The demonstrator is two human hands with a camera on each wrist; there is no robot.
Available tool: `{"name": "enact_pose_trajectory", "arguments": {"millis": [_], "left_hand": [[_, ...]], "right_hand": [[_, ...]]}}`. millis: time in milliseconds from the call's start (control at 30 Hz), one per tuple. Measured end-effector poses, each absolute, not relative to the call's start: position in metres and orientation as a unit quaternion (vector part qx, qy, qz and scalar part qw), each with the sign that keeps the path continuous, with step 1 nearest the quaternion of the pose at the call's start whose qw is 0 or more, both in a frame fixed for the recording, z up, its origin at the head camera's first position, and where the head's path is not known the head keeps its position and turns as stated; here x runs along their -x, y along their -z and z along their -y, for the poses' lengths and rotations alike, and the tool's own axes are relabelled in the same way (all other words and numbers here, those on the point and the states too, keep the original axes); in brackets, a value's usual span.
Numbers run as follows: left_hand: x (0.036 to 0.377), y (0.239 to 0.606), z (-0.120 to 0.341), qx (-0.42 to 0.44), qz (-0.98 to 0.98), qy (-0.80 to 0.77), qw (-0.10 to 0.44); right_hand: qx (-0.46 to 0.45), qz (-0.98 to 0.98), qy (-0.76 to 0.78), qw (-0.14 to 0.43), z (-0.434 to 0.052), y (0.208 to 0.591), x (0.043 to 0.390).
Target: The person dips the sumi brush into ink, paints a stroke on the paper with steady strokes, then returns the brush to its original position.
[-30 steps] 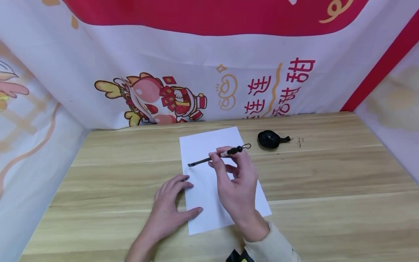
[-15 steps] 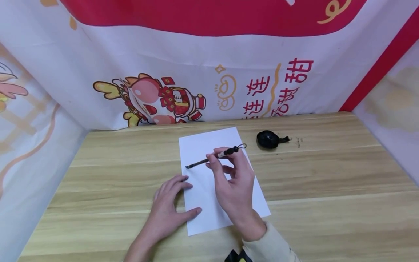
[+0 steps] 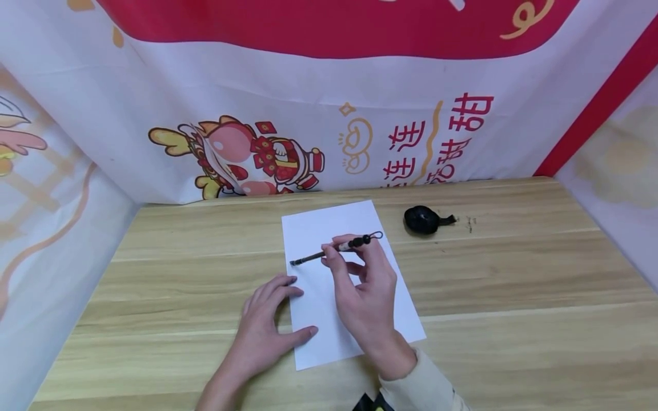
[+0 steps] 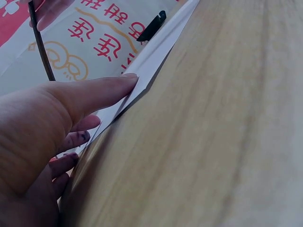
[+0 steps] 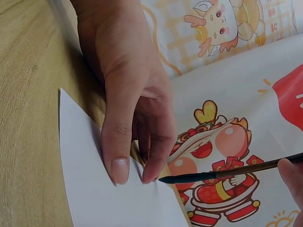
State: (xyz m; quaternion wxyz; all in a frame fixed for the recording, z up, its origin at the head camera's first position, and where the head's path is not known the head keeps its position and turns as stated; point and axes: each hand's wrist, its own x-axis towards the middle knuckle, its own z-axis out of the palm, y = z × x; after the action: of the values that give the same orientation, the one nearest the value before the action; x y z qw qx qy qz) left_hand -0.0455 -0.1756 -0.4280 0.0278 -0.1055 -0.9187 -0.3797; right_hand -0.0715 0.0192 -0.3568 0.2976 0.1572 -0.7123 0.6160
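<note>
A sheet of white paper [image 3: 329,319] lies slightly turned on the wooden table. My left hand [image 3: 267,328] rests at its left edge, thumb and fingertips touching the paper; dark smudges mark some fingertips [image 4: 84,136] in the left wrist view. My right hand [image 3: 367,291] pinches a writing brush [image 3: 311,257] between thumb and fingers, over the sheet. The brush's dark tip [image 5: 173,179] points left, near the paper's left edge. Whether it touches the paper I cannot tell. No strokes show on the visible paper.
Behind the paper, to the right, sits a black ink dish [image 3: 422,220] with a short handle. Dark specks [image 3: 470,222] dot the table [image 3: 514,274] beside it. A printed cloth [image 3: 288,80] hangs along the table's back, and others close off both sides.
My right hand has moved a little to the left and toward me, carrying the brush tip closer to the paper's left edge. My left hand and the paper stay in place.
</note>
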Motion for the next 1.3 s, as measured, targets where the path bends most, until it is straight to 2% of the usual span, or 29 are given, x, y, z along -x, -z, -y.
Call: {"name": "enact_pose_trajectory", "arguments": {"millis": [1300], "left_hand": [[0.0451,0.4279,0.1752,0.106,0.921,0.374,0.03]], "right_hand": [[-0.139,0.74,-0.58,0.31,-0.0187,0.3642,0.0737]]}}
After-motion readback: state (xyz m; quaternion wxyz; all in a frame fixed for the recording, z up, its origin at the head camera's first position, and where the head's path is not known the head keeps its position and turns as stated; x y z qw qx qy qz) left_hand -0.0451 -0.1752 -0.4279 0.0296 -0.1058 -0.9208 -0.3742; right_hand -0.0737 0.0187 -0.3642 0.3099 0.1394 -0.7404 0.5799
